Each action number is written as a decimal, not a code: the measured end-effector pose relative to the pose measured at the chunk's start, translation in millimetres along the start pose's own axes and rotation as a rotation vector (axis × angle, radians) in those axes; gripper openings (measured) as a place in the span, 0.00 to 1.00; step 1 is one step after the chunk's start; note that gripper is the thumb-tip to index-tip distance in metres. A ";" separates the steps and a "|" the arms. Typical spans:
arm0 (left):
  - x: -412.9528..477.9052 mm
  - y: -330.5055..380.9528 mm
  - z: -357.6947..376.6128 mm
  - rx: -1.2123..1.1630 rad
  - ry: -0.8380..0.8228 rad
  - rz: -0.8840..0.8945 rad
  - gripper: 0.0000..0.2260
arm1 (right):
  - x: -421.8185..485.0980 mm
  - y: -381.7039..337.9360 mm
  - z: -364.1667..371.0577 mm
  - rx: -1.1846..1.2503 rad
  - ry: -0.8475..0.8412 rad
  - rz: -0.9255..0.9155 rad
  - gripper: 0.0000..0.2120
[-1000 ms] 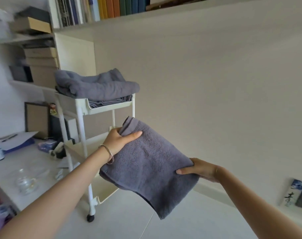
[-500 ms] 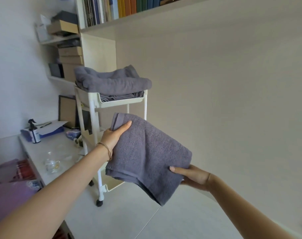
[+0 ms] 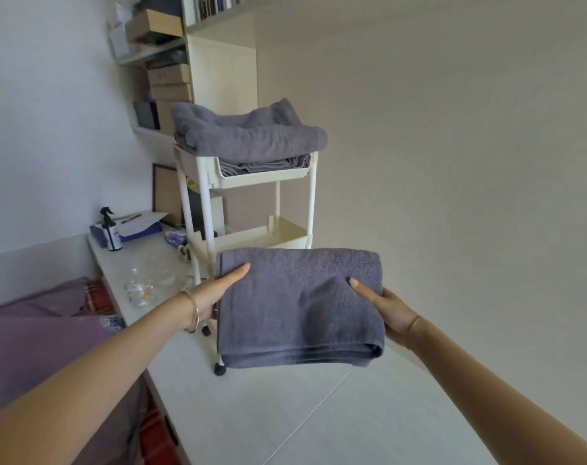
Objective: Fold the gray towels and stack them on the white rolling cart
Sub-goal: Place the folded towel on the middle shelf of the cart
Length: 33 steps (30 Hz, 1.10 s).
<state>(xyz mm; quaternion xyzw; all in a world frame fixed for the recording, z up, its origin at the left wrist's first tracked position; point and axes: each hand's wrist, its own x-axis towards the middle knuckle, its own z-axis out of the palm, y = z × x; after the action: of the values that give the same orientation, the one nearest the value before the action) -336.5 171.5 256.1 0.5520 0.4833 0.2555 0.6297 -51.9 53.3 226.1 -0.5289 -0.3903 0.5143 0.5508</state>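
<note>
I hold a folded gray towel (image 3: 298, 307) flat in the air in front of the white rolling cart (image 3: 261, 177). My left hand (image 3: 218, 290) grips its left edge, thumb on top and fingers hidden beneath. My right hand (image 3: 382, 307) grips the right edge the same way. The towel hangs level, below the cart's top tray. That top tray carries a stack of gray towels (image 3: 248, 135), the upper one loosely folded and overhanging the rim. The cart's middle shelf (image 3: 285, 234) looks bare.
A low white table (image 3: 127, 263) at the left holds a spray bottle (image 3: 109, 229), papers and a glass jar (image 3: 139, 290). Purple fabric (image 3: 34, 347) lies at the lower left. Wall shelves with boxes (image 3: 168, 85) stand behind the cart. A plain wall fills the right.
The towel has swung from tilted to level and come lower and nearer to me. The view has shifted, so the cart now stands straight ahead above the towel.
</note>
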 end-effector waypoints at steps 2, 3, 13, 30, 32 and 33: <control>6.0 -7.5 -7.3 0.170 -0.232 -0.041 0.33 | 12.3 -8.8 6.1 -0.008 0.072 -0.022 0.41; 9.0 -11.9 -8.0 0.254 -0.298 -0.048 0.32 | 15.2 -13.5 10.3 -0.028 0.082 -0.028 0.36; 60.9 15.5 -5.3 -0.143 0.029 0.466 0.36 | 84.7 -58.6 38.4 -0.041 0.224 -0.133 0.45; 117.8 43.9 34.3 -0.024 0.702 0.808 0.24 | 202.1 -96.1 75.2 -0.181 0.023 -0.154 0.22; 125.4 50.5 35.2 -0.028 0.747 0.813 0.23 | 214.3 -98.9 76.0 -0.164 0.011 -0.157 0.23; 129.6 54.9 35.4 -0.032 0.765 0.822 0.23 | 221.7 -100.0 76.8 -0.158 0.010 -0.164 0.24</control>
<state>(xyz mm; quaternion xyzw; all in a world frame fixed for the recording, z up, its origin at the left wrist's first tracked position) -241.2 280.8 262.7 0.5534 0.4184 0.6692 0.2661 -74.5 293.2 309.7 -0.5397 -0.4688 0.4325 0.5495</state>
